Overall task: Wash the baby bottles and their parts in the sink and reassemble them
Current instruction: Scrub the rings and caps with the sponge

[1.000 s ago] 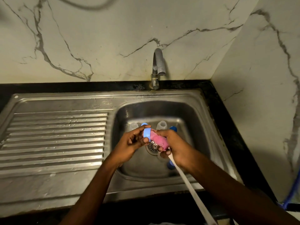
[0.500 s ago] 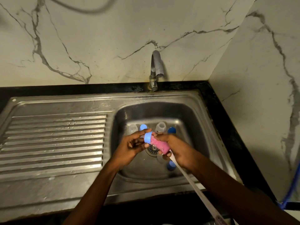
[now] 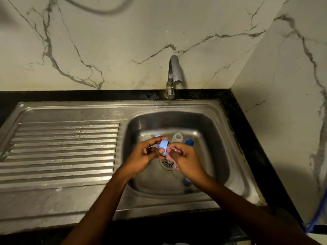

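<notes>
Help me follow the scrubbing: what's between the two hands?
Head view: a blue ring, pinched by the left hand, and a pink sponge in the right hand.

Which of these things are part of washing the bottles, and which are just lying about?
Part of the job:
- blue ring, pinched in the left hand
- pink sponge, gripped by the right hand
- clear bottle and blue cap, waiting in the sink
- faucet

Just there:
- drainboard
- blue hose, at the right edge
- dark cable, on the wall
</notes>
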